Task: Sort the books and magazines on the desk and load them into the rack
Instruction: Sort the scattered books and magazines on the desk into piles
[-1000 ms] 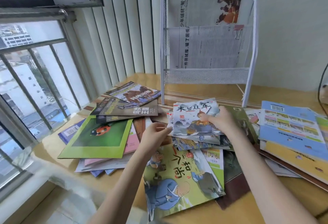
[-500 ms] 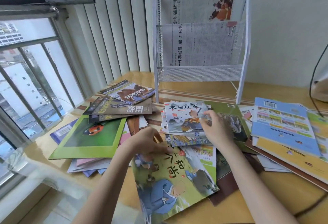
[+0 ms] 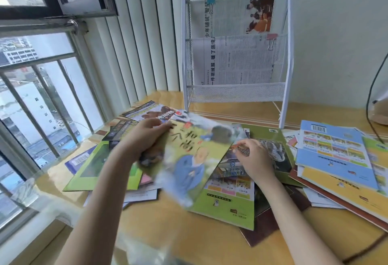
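Note:
My left hand (image 3: 144, 136) grips the upper left corner of a picture book (image 3: 195, 157) with a yellow-green cover showing a figure in blue. The book is lifted off the pile, tilted and blurred. My right hand (image 3: 253, 156) rests on the middle pile with its fingers curled on the small books there; what it pinches is partly hidden by the lifted book. A white mesh rack (image 3: 235, 93) stands at the back of the desk with two clipped newspapers in its upper pockets. Several books and magazines lie spread over the wooden desk (image 3: 189, 233).
A green ladybird book (image 3: 92, 172) and dark magazines (image 3: 123, 128) lie on the left. A stack topped by a blue book (image 3: 333, 149) sits at the right. Barred window and vertical blinds border the left side. A black cable (image 3: 371, 97) hangs at far right.
My left hand has picked up the yellow-green picture book from the front of the pile and swung it up and to the right. My right hand moved down onto the middle pile.

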### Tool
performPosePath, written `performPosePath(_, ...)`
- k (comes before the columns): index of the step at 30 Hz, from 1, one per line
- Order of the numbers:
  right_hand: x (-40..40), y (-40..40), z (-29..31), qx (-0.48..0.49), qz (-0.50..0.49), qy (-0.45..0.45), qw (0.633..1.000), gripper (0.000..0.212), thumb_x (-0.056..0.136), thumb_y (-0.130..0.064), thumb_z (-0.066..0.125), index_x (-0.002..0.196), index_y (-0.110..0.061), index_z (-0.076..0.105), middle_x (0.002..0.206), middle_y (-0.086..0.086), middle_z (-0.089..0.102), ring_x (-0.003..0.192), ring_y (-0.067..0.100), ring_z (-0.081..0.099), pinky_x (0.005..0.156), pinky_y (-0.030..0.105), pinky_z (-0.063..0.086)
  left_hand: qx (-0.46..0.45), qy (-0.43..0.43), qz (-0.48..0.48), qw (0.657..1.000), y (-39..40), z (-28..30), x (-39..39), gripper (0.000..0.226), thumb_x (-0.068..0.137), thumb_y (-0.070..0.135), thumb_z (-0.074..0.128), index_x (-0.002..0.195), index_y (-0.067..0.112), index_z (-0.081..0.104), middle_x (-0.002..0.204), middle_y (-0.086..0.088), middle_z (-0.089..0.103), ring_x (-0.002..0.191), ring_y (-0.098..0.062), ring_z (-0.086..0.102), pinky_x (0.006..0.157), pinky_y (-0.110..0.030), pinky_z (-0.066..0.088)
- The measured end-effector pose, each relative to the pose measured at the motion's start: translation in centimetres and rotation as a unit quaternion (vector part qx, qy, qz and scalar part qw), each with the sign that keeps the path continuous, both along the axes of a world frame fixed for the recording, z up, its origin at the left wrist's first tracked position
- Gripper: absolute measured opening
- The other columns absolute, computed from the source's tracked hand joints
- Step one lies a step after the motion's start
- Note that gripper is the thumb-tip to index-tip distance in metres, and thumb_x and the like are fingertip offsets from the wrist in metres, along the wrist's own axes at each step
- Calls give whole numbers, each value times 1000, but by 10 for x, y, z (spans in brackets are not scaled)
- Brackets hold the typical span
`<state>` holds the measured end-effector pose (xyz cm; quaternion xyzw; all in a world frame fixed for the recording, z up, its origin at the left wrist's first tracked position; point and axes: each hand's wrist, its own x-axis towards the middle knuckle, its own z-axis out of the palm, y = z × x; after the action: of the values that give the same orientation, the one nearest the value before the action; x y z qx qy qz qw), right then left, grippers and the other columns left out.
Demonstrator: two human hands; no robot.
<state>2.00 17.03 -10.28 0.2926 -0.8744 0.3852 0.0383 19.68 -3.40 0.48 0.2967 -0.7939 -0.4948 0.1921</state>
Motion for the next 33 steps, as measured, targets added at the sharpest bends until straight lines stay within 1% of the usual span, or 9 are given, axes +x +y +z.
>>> performPosePath(3,-3,4,4,-28,-19,-61,998,27,92,-26,58,118,-19,57,114,-5,54,94,15,58,62,26,40,31,1,28,999,11,-23,-40,20,95,23,56,82,8,59,53,1,52,32,-1,42,35,-15,34)
performPosePath(8,-10,13,8,-137,-48,-177,974,24,101,-17,41,120,-20,55,127,2,57,104,21,57,78,33,44,0,-49,38,998,29,-63,-82,9,84,14,66,86,14,57,92,-7,62,85,-24,63,75,-32,53)
performPosePath(11,-10,17,16,-177,-68,-224,956,26,103,-27,32,119,-25,52,126,0,59,104,26,59,85,42,47,-87,-77,63,991,35,-71,-84,38,82,15,64,116,6,51,106,-7,56,105,-30,55,73,-30,38)
performPosePath(15,4,6,19,-115,-17,-152,982,25,101,-22,39,124,-24,50,126,1,59,94,16,61,77,34,51,-92,-117,22,989,34,-82,-90,70,83,17,60,146,12,29,139,-17,37,116,-35,50,71,-29,47)
performPosePath(18,15,-6,20,-70,26,-117,990,31,100,-11,38,128,-18,50,121,13,63,96,31,65,69,32,52,-94,-113,37,988,24,-87,-87,68,82,17,60,144,13,33,137,-20,42,118,-37,48,84,-34,47)
performPosePath(22,15,-1,26,-84,36,-105,990,29,99,-7,39,122,-15,55,122,4,62,101,23,62,77,33,49,-101,-137,46,984,14,-90,-87,73,75,25,63,143,19,35,129,-24,51,107,-42,58,91,-49,50)
performPosePath(27,1,19,25,-137,-14,-93,986,29,96,-3,44,118,-18,56,119,-2,61,105,8,58,80,12,43,-311,-179,56,932,40,-91,-91,52,85,7,51,136,6,42,135,-26,41,122,-43,38,101,-43,27)
performPosePath(30,-6,52,33,-164,-109,0,980,28,93,-2,48,115,-16,58,108,-2,63,95,16,60,75,22,47,-368,-182,95,907,61,-83,-101,50,80,1,51,129,9,47,131,-24,41,119,-42,33,95,-45,28)
performPosePath(33,-23,98,30,-105,-304,111,940,29,88,-6,55,116,-14,55,118,5,60,110,26,51,83,31,36,-415,-40,25,909,106,-74,-121,38,82,3,58,119,6,57,118,-22,53,110,-41,43,91,-45,31)
